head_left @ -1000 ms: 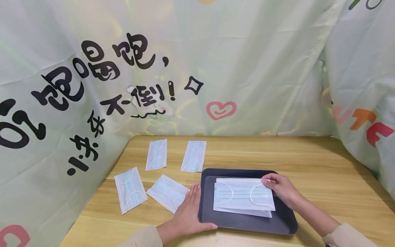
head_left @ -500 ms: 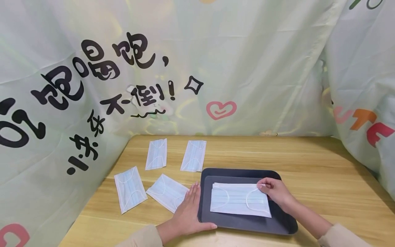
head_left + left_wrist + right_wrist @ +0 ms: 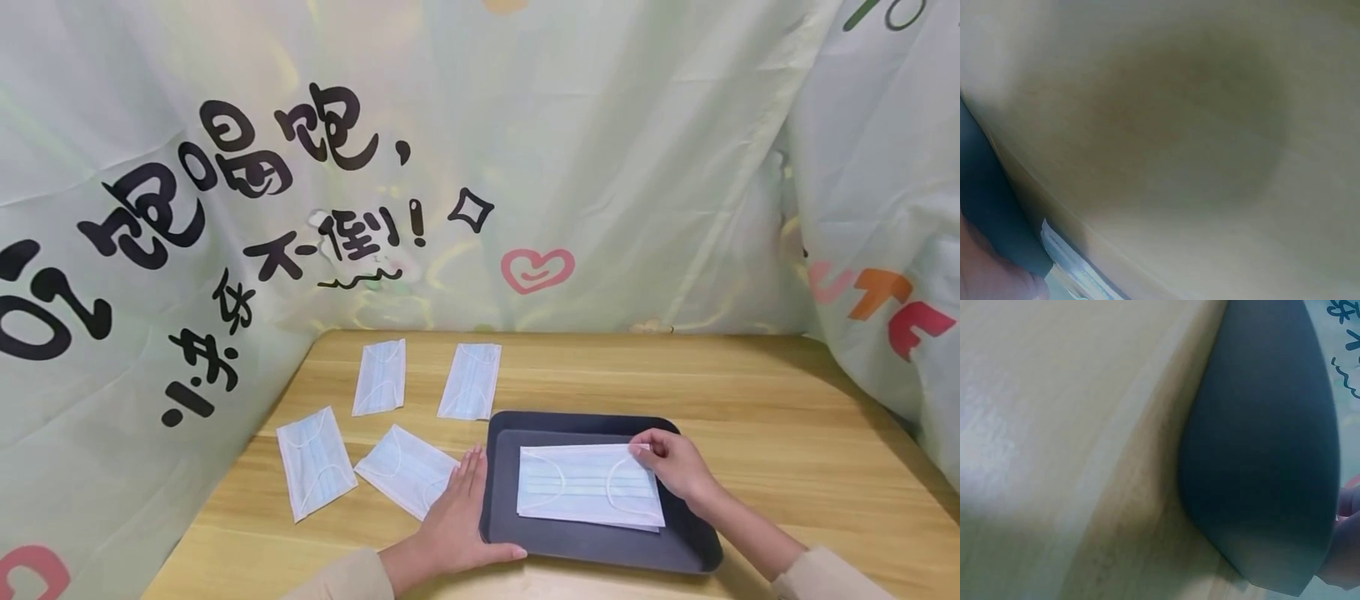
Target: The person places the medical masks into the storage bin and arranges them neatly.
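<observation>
Our light wooden table (image 3: 750,400) carries a dark grey rectangular plastic tray (image 3: 600,546). Our left hand (image 3: 457,521) lies flat-fingered against its left rim to steady it, while our right hand (image 3: 675,462) pinches the pale blue pleated face mask (image 3: 588,492) stacked inside, squaring it up.

A dark grey tray (image 3: 1260,444) fills the right half of the frame, its rounded corner pointing toward the lower right. It rests on a pale wooden table (image 3: 1054,456) that takes up the left and bottom. At the right edge, a blurred bit of the right hand (image 3: 1346,537) touches the tray. Black marks on a pale backdrop (image 3: 1347,337) show in the upper right corner.
</observation>
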Available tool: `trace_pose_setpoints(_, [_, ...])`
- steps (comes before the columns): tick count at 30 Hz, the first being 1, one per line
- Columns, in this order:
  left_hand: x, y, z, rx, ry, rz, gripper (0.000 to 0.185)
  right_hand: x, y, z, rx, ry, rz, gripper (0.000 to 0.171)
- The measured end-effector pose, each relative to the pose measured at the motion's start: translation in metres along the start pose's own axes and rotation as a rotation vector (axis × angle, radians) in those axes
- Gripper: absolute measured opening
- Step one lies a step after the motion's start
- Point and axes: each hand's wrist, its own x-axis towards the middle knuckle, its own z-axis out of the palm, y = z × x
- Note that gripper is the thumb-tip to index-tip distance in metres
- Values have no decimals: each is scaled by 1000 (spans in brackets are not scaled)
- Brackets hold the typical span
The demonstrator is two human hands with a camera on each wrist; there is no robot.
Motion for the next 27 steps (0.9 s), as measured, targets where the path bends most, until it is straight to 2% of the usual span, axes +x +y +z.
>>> trace_pose_setpoints(3, [-1, 0, 1, 0, 9, 9, 125, -1, 1, 1, -21, 15, -22, 14])
trace_pose_setpoints(6, [-2, 0, 2, -6, 13, 11, 125, -3, -1, 2, -104, 19, -91, 15])
trace_pose_setpoints(10, [-1, 0, 1, -7, -2, -1, 125, -5, -6, -1, -234, -21, -182, 27])
trace_pose_setpoints(12, [-1, 0, 1, -5, -9, -7, 124, -6, -9, -5, -266, -38, -196, 32])
trace_pose_setpoints(17, [1, 0, 2, -8, -11, -11, 125, -9, -12, -19, -286, -28, -240, 32])
trace_pose_setpoints(23, [1, 0, 3, -11, 2, -1, 125, -18, -7, -30, -261, 52, -390, 26])
trace_pose_setpoints(27, [1, 0, 2, 7, 13, 7, 125, -30, -1, -31, -299, 102, -445, 39])
